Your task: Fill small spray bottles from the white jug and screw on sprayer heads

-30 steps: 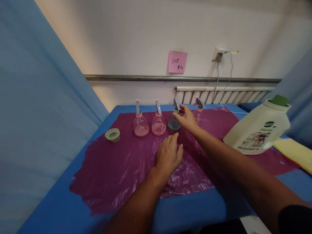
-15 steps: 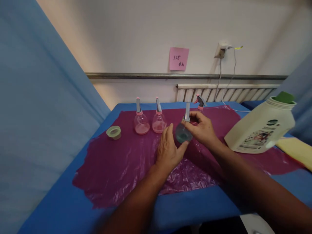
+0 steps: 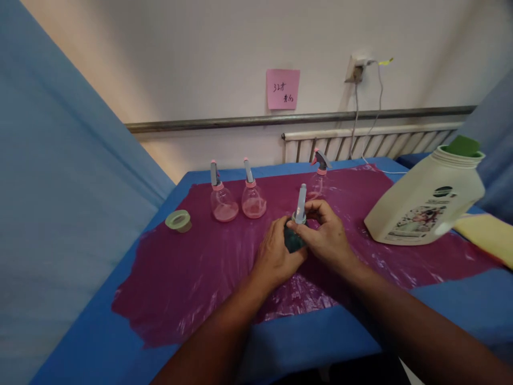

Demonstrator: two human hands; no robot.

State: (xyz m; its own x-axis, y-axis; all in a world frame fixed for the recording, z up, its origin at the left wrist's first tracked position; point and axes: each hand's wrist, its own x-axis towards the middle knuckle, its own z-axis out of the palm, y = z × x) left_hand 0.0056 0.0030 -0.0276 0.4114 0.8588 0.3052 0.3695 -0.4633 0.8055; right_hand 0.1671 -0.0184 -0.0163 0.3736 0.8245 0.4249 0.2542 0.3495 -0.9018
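Observation:
Between my hands is a small round spray bottle (image 3: 294,240) with a pale grey spray head and dark greenish liquid inside. My left hand (image 3: 276,254) wraps round the bottle's body from the left. At its neck, just under the spray head, the fingers of my right hand (image 3: 326,232) pinch the collar. Two clear spray bottles with pink liquid stand to the left, one bottle (image 3: 224,206) beside the other bottle (image 3: 254,202). Behind my right hand stands another spray bottle (image 3: 318,182) with a pink collar, its lower part partly hidden.
A large cream jug (image 3: 425,203) with a green piece in its mouth stands at the right, near a yellow cloth (image 3: 487,235). A small greenish tub (image 3: 178,220) sits at the left. Purple plastic sheeting (image 3: 192,278) covers the blue table. A metal rail (image 3: 224,122) runs along the wall.
The dark spray bottle has come closer to me. My left hand has closed round its body, while my right hand stays at the neck. The view has shifted slightly.

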